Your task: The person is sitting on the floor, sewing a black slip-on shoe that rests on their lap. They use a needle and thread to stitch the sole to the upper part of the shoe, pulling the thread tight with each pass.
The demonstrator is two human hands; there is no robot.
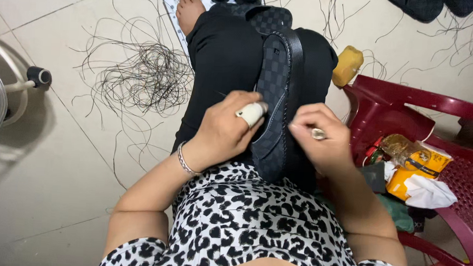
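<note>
Dark checkered shoe [275, 97] stands on its edge along the person's lap, sole side turned toward the right hand, resting on black trousers [224, 57]. Left hand [227, 128] presses against the shoe's patterned upper, fingers curled around it, with a pale wrapped guard [252, 113] on one finger and a thin needle tip showing just above the knuckles. Right hand [322, 136] closes on the ribbed sole rim, pinching something small and shiny at the edge; what it is cannot be told. A metal bracelet [185, 160] sits on the left wrist. Below the hands lies a black-and-white spotted top [242, 225]. On the tiled floor [46, 155] to the left is a tangle of dark thread [147, 80]. To the right stands a dark red plastic chair [427, 100] holding yellow packets [416, 158], and a yellow block [348, 65] sits near it.
</note>
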